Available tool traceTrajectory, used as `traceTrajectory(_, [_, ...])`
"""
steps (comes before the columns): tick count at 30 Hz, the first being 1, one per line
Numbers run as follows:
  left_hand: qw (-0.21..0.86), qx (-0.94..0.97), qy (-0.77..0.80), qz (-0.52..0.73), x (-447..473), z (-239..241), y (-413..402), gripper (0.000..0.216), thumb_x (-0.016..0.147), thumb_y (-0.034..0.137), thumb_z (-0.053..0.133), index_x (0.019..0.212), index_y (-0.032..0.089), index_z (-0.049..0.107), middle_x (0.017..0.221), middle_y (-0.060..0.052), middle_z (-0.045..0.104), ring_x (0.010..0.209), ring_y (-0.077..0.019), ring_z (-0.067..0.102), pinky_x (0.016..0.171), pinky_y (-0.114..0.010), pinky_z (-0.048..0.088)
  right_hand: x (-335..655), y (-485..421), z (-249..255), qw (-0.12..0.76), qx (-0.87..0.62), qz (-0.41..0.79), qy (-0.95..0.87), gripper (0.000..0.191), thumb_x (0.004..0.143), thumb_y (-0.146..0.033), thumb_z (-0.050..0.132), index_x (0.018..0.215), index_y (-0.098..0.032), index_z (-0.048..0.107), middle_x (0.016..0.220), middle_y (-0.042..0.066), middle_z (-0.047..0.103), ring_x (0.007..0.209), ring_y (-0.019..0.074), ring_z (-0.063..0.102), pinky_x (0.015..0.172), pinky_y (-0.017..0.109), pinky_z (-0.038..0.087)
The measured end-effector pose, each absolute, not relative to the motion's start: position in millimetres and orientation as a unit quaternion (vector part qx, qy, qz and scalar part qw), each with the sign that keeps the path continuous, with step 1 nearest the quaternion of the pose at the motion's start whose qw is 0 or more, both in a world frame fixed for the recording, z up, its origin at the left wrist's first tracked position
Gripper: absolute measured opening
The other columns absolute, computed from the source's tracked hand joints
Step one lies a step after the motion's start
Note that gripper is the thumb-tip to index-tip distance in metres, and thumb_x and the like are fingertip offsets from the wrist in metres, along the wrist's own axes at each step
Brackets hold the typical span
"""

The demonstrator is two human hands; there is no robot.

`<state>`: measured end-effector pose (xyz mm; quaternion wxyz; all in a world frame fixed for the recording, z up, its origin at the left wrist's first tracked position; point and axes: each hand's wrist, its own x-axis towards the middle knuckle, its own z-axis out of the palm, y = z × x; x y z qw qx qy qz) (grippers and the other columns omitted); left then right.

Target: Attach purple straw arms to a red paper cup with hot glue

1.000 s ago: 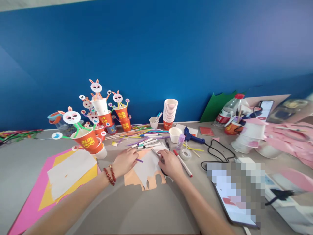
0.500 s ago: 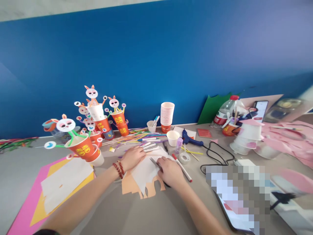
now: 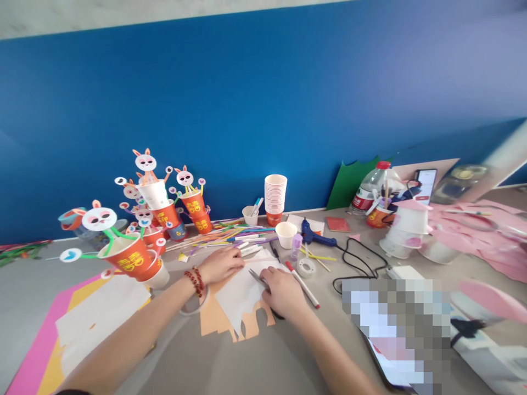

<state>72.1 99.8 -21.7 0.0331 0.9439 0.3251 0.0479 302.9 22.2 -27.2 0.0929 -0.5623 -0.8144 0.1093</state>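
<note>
My left hand (image 3: 223, 265) lies across the upper left part of a white paper sheet (image 3: 239, 299), fingers stretched toward the white markers (image 3: 250, 249). Beneath the white sheet is orange paper (image 3: 212, 317) with curved cut-outs along its near edge. My right hand (image 3: 285, 291) is closed on a pair of scissors (image 3: 258, 277), whose grey blades point up and left over the white sheet. Most of the scissor handles are hidden by the hand. Under my left wrist a pale ring (image 3: 190, 312), perhaps a tape roll, partly shows.
Stacked-cup rabbit figures (image 3: 130, 259) stand at left, beside pink and yellow paper (image 3: 45, 334). Further back are a cup stack (image 3: 275, 197) and a glue gun (image 3: 317, 237) with a black cable. A red-capped marker (image 3: 304, 286), tape roll (image 3: 306, 267) and tablet (image 3: 381, 340) lie right.
The whole view has shifted, so most things sit slightly farther left. The pale ring under my left wrist now shows. Both hands stay about where they were over the paper.
</note>
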Motion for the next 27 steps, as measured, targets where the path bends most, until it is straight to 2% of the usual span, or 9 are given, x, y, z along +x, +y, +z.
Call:
traceTrajectory(14, [0.096,0.953,0.284,0.046,72,-28,120,0.011,0.092,0.021,0.054,0.084,0.02,0.061,0.093,-0.004,0.062,0.095,-0.0202,0.056,0.088,-0.032,0.042,303,25,-25,0.075,-0.565,0.132,-0.811,0.029,0.074,-0.014,0.053,0.101,-0.019,0.064,0.102,0.009,0.069,0.095,0.0251,0.062,0.072,0.032,0.038])
traceTrajectory(17, [0.104,0.948,0.293,0.062,69,-25,120,0.012,0.093,0.019,0.049,0.085,0.02,0.058,0.094,-0.004,0.061,0.092,-0.0197,0.055,0.087,-0.032,0.044,303,25,-26,0.077,-0.566,0.133,-0.81,0.029,0.074,-0.014,0.053,0.101,-0.019,0.064,0.101,0.009,0.068,0.094,0.0251,0.062,0.072,0.032,0.038])
traceTrajectory(22, [0.103,0.934,0.325,0.105,74,-15,122,0.018,0.096,0.015,0.036,0.095,0.019,0.054,0.104,-0.008,0.059,0.101,-0.0206,0.053,0.092,-0.034,0.044,303,26,-27,0.079,-0.561,0.133,-0.813,0.03,0.073,-0.013,0.052,0.1,-0.019,0.064,0.101,0.008,0.068,0.095,0.0247,0.062,0.073,0.032,0.038])
traceTrajectory(27, [0.1,0.944,0.306,0.068,79,-19,116,0.008,0.089,0.018,0.051,0.085,0.02,0.056,0.089,-0.004,0.063,0.09,-0.022,0.058,0.086,-0.034,0.045,304,26,-28,0.076,-0.56,0.128,-0.815,0.029,0.074,-0.012,0.052,0.1,-0.019,0.063,0.101,0.008,0.068,0.094,0.0246,0.062,0.073,0.032,0.037])
